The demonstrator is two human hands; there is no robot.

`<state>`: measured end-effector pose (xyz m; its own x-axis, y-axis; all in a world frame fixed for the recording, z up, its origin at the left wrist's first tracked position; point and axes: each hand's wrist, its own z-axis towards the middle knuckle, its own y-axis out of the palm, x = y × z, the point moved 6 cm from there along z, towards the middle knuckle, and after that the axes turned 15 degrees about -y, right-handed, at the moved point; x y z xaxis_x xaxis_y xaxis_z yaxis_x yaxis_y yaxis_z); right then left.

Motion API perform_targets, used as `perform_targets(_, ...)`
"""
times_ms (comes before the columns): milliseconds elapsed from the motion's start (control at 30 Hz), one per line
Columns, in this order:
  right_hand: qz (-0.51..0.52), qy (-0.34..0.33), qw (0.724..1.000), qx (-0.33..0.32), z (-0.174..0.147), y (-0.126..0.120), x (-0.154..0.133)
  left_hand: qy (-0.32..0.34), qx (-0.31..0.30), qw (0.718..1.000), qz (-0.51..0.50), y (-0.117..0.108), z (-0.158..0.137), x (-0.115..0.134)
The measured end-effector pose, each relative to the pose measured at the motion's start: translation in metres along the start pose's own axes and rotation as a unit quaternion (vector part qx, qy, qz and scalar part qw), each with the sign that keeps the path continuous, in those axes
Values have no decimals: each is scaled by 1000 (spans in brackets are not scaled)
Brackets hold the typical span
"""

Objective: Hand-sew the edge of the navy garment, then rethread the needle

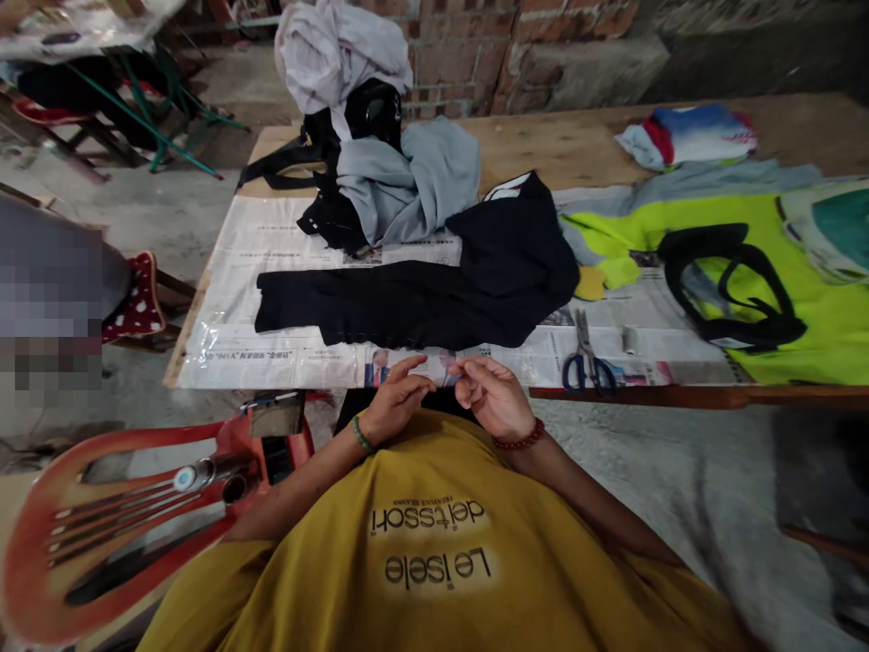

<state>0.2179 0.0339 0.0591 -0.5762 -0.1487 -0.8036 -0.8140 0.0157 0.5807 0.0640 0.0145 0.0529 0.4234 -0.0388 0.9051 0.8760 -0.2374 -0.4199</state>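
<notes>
At the table's front edge, close to my yellow shirt, my left hand [399, 401] is closed in a pinch, thumb against fingertips. My right hand [495, 397] faces it a short gap away, also pinching. Whatever lies between the fingers of either hand is too small to make out. Just beyond both hands, a black garment [407, 299] is spread across the newspaper [231, 272], touched by neither. To the right of my right hand lie scissors [585, 358] with dark blue handles, and a small thread spool [628, 340] sits beside them.
Behind the black garment are grey cloth [414, 181] and a white bundle [339, 54]. At right lie a neon-yellow garment [828, 308], a black strap loop [733, 290] and folded cloth [710, 136]. A red plastic chair [33, 534] stands at my left, near another person [54, 272].
</notes>
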Motion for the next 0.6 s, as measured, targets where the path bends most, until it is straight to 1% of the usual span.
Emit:
perform_targets(200, 0, 0, 1000, -10, 0, 0, 0, -15, -23, 1000, -10, 2, 1, 1)
perform_targets(333, -6, -8, 1000, -16, -2, 2, 0, -23, -26, 999, -10, 2, 3, 3)
perform_targets(400, -14, -19, 1000, -6, 1, -2, -3, -34, -40, 998, -20, 3, 3, 2)
perform_targets(467, -25, -39, 998, 29, 9, -14, -12, -53, -50, 997, -28, 4, 2, -1)
perform_targets(500, -31, -51, 997, 55, 14, -25, -20, -62, -47, 997, -30, 3, 2, -3)
perform_targets(600, -47, -91, 982, 158, 27, -72, -60, -63, -10, 998, -21, -5, 0, -6)
